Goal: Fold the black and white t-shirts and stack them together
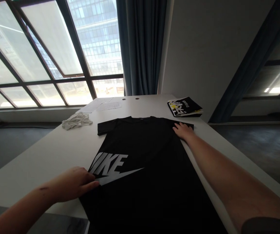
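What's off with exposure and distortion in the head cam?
Head view: backlit; the left window's lower panes are nearly blown out, while the black Nike T-shirt crushes so dark that folds barely read. Also head view: wide-angle look, right forearm stretched toward the corner; writing on the papers too faint to read.

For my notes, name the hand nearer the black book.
Right. The right hand rests on the shirt, near the book; the left hand is farther off, at the shirt's left edge.
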`<control>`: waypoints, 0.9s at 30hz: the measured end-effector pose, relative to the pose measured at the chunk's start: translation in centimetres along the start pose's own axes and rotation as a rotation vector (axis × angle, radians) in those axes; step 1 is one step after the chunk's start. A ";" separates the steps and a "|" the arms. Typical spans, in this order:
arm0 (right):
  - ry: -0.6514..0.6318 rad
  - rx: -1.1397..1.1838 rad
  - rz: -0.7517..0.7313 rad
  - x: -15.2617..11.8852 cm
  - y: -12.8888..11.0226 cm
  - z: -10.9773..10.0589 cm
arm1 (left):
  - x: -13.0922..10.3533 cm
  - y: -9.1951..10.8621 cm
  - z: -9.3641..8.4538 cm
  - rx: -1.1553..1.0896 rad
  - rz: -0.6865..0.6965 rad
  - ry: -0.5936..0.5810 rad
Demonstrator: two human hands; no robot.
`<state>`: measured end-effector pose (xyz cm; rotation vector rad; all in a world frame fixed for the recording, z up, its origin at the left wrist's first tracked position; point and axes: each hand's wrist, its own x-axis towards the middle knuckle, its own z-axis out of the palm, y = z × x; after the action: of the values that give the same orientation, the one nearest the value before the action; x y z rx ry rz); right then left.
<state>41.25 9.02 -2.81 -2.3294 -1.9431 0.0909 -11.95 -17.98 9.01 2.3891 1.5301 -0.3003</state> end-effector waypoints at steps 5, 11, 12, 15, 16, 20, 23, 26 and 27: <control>-0.003 0.005 -0.005 0.6 0.2 0.4 | -2.0 0.8 -0.9 -0.073 -0.256 -0.253; 0.001 0.005 -0.012 1.2 0.4 0.9 | -3.8 3.2 -1.5 -0.293 -0.198 -0.489; 0.003 0.006 -0.014 1.3 0.4 0.9 | -3.5 3.5 -1.5 -0.237 -0.181 -0.422; -0.001 0.011 -0.015 1.5 0.4 1.0 | -0.9 3.7 -1.8 -0.046 -0.080 -0.141; -0.005 0.012 -0.017 1.5 0.3 1.0 | 0.6 3.4 -1.8 0.016 -0.061 -0.043; -0.035 0.015 -0.029 1.3 0.1 0.5 | 9.0 0.2 -1.7 0.209 -0.115 0.341; -0.063 0.011 -0.038 1.2 0.0 0.2 | 16.1 -3.4 -1.9 0.155 -0.152 0.459; -0.076 0.008 -0.043 1.2 0.1 -0.2 | 22.4 -6.2 -3.0 0.088 -0.266 0.452; -0.075 0.008 -0.044 1.2 0.1 -0.3 | 24.2 -6.8 -3.6 0.079 -0.279 0.446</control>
<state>41.61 10.16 -2.49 -2.3094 -2.0228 0.1846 -8.01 6.53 3.60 2.4099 2.0877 0.1321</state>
